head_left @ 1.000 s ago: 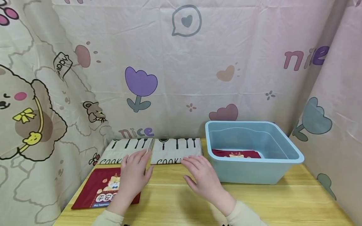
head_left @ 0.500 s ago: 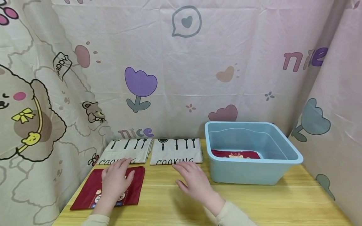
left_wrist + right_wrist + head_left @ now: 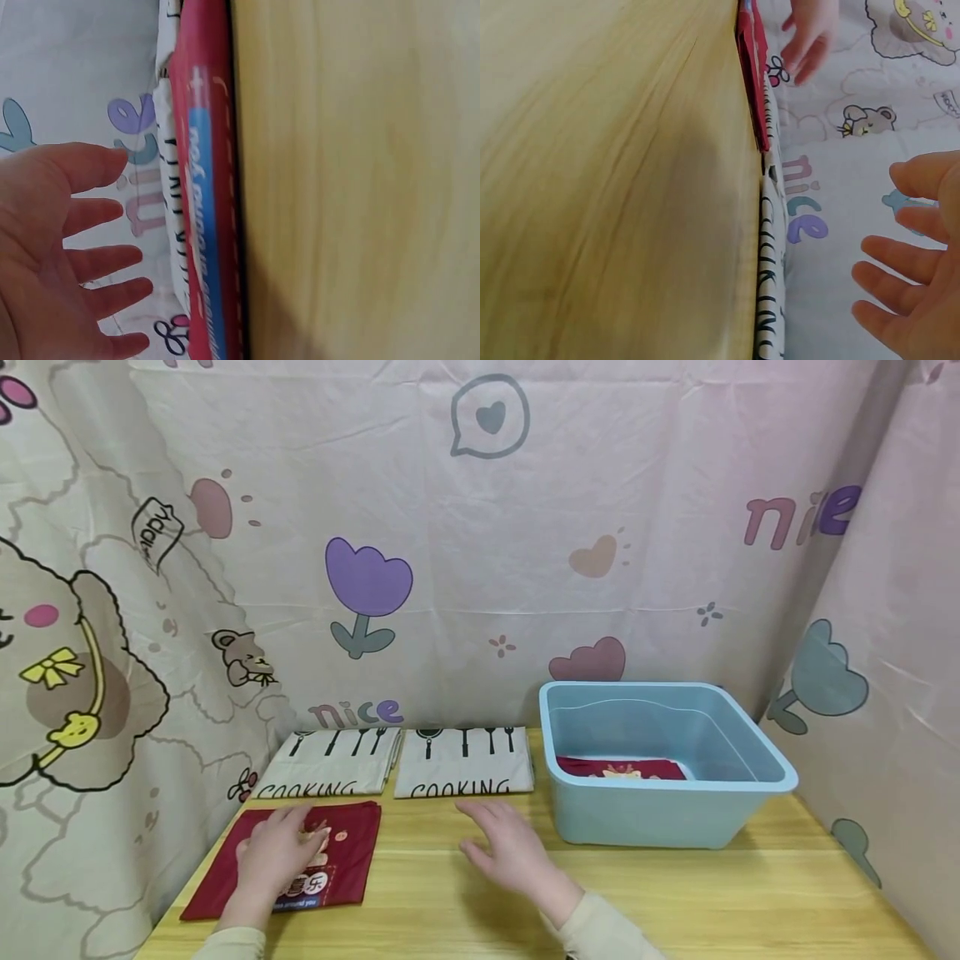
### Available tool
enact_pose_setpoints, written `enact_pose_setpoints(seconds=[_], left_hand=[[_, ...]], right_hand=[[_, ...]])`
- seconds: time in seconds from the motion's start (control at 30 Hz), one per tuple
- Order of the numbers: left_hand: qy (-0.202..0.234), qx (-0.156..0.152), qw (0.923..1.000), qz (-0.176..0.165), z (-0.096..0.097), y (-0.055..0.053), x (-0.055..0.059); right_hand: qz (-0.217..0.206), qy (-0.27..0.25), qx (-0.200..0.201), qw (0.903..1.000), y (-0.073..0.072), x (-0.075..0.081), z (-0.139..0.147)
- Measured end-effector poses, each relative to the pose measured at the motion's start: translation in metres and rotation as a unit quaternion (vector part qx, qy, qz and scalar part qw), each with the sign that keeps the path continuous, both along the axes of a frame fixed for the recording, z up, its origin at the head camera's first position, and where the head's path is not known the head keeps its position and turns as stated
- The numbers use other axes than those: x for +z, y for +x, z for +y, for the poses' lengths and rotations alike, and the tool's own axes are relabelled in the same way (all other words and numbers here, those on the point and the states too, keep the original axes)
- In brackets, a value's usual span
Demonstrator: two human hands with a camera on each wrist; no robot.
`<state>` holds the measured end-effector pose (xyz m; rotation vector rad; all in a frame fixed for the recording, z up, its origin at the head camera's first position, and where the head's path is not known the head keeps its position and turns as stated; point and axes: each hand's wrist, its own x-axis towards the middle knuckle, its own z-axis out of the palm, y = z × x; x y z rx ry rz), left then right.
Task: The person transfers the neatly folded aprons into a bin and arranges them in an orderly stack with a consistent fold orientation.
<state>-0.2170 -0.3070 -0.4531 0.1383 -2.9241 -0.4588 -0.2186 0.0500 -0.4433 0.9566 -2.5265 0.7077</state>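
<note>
My left hand [image 3: 276, 856] hovers over a folded red cloth [image 3: 356, 839] with a cartoon animal and lettering on it, covering part of the print. In the left wrist view the fingers [image 3: 109, 261] are spread and hold nothing, with a gap above the red cloth [image 3: 206, 34]. Over the wooden table, in front of the right-hand one of two folded white cloths [image 3: 465, 764], hangs my right hand [image 3: 513, 852]. Its fingers [image 3: 900, 262] are loosely extended and hold nothing. The other white cloth [image 3: 322, 764], also printed COOKING, lies behind the red one.
A light blue plastic bin [image 3: 637, 814] stands at the back right with another folded red cloth [image 3: 652, 768] inside. A printed curtain [image 3: 465, 568] encloses the back and both sides. The wooden table [image 3: 427, 902] carries everything.
My left hand has moved left and toward me, from the red cloth's right side to over its middle. My right hand has shifted slightly left and lower. The cloths and bin stay put.
</note>
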Motion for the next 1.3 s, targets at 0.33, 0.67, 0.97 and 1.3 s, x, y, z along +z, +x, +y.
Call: enact_pose_setpoints(seconds=[0.33,0.67,0.97,1.3], left_hand=[[0.033,0.014,0.9890,-0.144,-0.010,0.001,-0.007],[0.016,-0.001,0.9889,-0.148,0.002,0.000,-0.003],[-0.010,-0.019,0.9909,-0.133,0.036,0.001,-0.004],[-0.026,-0.028,0.9927,-0.115,0.089,0.001,-0.003]], right_hand=[[-0.073,-0.016,-0.009,0.9972,-0.003,-0.009,-0.002],[-0.106,-0.035,-0.016,0.9936,-0.005,-0.009,-0.003],[-0.117,-0.047,-0.024,0.9917,-0.006,-0.013,-0.002],[-0.157,-0.069,-0.044,0.9841,-0.012,-0.018,0.003]])
